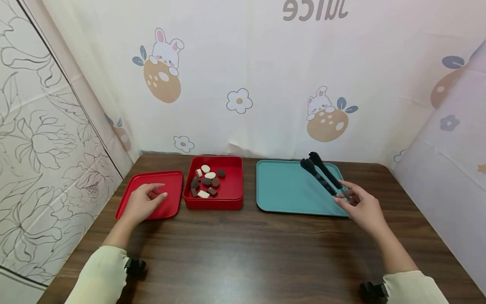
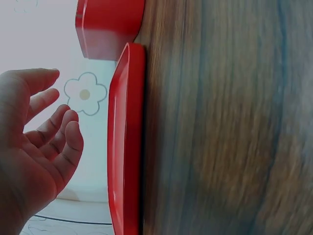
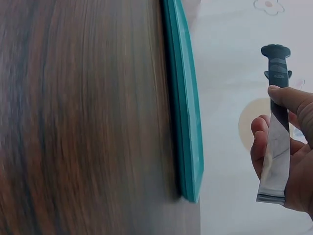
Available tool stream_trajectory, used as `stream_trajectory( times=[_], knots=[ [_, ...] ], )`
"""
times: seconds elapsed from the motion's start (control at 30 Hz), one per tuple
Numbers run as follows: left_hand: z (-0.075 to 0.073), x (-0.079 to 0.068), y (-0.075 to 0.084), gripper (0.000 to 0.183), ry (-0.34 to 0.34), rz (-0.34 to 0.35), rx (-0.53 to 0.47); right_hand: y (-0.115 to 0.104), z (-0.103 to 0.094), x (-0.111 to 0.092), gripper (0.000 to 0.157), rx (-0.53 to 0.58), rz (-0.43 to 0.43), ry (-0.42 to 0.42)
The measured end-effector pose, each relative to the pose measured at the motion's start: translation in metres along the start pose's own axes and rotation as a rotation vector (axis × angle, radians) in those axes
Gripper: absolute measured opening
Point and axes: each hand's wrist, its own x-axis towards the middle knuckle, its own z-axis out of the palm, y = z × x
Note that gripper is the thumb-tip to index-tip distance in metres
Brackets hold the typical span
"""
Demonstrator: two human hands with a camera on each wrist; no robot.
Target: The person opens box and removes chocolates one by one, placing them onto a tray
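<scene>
My right hand (image 1: 362,207) holds a pair of tongs (image 1: 322,175) with black tips over the right part of the teal tray (image 1: 292,188). In the right wrist view, thumb and fingers grip the metal arms of the tongs (image 3: 279,127), and the black ends point away from the palm. Above the flat red tray (image 1: 171,194), my left hand (image 1: 142,202) hovers with nothing in it, its fingers loosely bent. Several dark, brown and white chocolates (image 1: 206,181) lie in the red box (image 1: 231,204), mostly toward its left side.
A brown wooden table (image 1: 243,253) carries the trays and box. Behind it hangs a white printed curtain (image 1: 243,63), close to the table's back edge. The red box stands between the flat red tray and the teal tray. Black wrist cameras (image 1: 135,267) sit at both sleeves.
</scene>
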Motion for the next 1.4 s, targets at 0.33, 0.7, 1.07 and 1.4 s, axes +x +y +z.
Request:
stream_trajectory(
  times=[0.33, 0.7, 1.07, 1.4],
  knots=[
    [0.01, -0.001, 0.011, 0.033, 0.004, -0.007, -0.084, -0.019, 0.013, -0.001, 0.053, 0.059, -0.034, -0.022],
    [0.017, 0.003, 0.026, 0.044, -0.113, -0.149, -0.29, -0.03, 0.034, 0.004, 0.052, 0.039, -0.202, -0.003],
    [0.027, 0.011, 0.035, 0.072, -0.237, -0.192, -0.298, -0.053, 0.046, 0.014, 0.052, -0.007, -0.285, -0.093],
    [0.04, 0.023, 0.037, 0.08, -0.285, -0.235, -0.283, -0.075, 0.056, 0.029, 0.05, -0.028, -0.3, -0.232]
  ],
)
